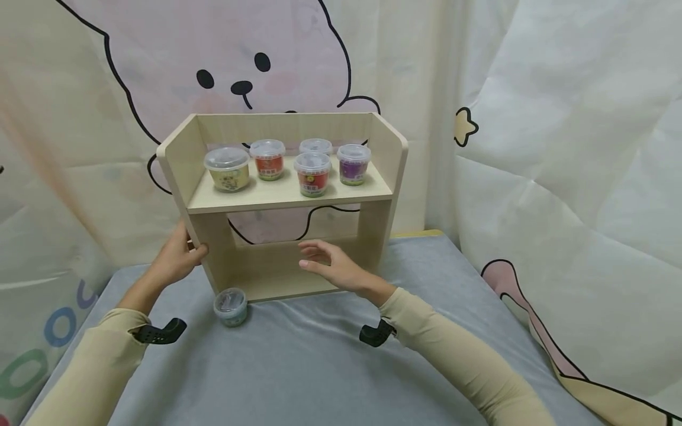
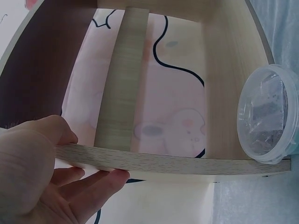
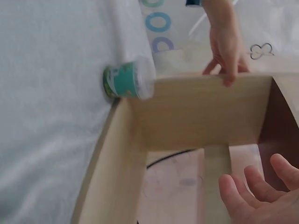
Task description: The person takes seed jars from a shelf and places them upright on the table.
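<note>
A pale wooden two-tier shelf [image 1: 290, 203] stands on the cloth-covered table. My left hand [image 1: 178, 254] grips its left side panel, thumb on the inner side and fingers on the outer in the left wrist view. My right hand [image 1: 338, 267] hovers before the lower tier with fingers loosely spread, holding nothing. By the shelf's front left corner sits a small teal tub [image 1: 231, 307] with a clear lid. On the upper tier stand a yellow tub [image 1: 229, 177], a red cup [image 1: 269, 167], another red cup [image 1: 313, 182], a purple cup [image 1: 353, 170] and a partly hidden cup [image 1: 315, 146].
Grey-blue cloth [image 1: 298, 367] covers the table, with soft folds in front of the shelf. A printed curtain [image 1: 405, 71] hangs behind, and another curtain [image 1: 565, 177] runs along the right side. Black bands sit on both wrists.
</note>
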A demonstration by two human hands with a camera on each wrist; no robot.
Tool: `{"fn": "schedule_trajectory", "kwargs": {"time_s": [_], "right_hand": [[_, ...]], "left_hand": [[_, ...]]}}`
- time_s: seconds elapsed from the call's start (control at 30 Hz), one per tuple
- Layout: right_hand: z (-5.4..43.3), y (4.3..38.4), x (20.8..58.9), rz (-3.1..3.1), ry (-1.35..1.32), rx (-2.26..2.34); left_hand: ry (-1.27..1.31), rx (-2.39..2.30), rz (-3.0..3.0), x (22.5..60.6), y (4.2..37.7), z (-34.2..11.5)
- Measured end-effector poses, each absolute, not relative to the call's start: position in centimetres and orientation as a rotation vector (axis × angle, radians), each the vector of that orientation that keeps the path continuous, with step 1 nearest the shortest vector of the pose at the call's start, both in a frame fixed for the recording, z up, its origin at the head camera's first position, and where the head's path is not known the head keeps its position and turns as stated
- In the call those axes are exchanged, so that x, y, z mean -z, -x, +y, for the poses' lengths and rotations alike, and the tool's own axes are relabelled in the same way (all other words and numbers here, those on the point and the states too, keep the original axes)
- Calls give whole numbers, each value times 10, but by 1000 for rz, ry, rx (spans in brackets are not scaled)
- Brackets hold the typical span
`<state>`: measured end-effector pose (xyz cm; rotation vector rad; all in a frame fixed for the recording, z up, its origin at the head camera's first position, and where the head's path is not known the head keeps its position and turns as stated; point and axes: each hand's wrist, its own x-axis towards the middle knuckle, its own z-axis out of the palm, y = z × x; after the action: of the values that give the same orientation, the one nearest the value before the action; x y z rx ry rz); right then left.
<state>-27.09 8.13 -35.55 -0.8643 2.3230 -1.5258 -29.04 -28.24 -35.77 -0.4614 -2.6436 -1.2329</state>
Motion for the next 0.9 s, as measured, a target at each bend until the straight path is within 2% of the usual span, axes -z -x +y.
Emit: {"fn": "schedule_trajectory", "kwargs": {"time_s": [0.5,0.9], "right_hand": [[116,278,309,2383,929,1597],[132,282,267,2358,870,1707]], "left_hand": [[463,1204,-2682,357,290,-282],[489,1218,-2680,359,290,-283]]}}
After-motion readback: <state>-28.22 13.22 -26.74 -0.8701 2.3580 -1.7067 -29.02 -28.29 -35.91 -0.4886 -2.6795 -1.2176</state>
